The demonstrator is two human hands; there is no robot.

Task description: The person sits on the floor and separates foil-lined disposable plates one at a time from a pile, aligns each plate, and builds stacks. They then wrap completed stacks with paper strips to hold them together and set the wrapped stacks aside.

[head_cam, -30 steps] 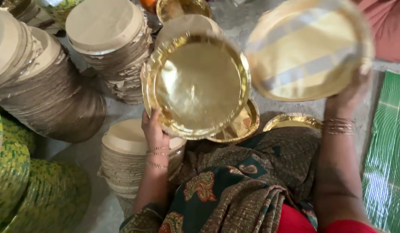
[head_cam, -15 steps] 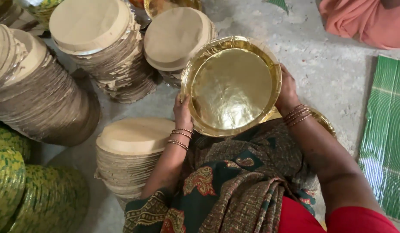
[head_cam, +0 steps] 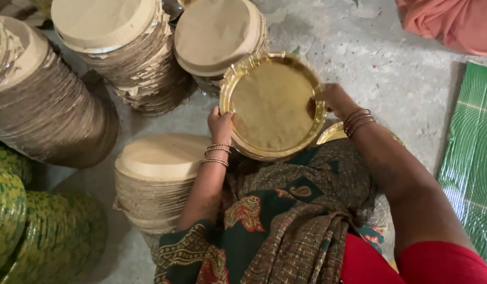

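since half a second ago i've brought the gold plate [head_cam: 270,105] lower and flatter over my lap, and the right hand [head_cam: 332,99] has slid from behind the rim onto the plate's inner edge. left hand [head_cam: 221,122] has its grip closed on the near-left rim; right grip pinches the far-right rim. judging by this, i'm checking or squaring the plate above the gold stack [head_cam: 335,132] underneath. next calls for steady, level hands.

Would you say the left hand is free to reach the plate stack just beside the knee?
Probably not yet: the left hand grips the gold plate, though nothing blocks the stack below it.
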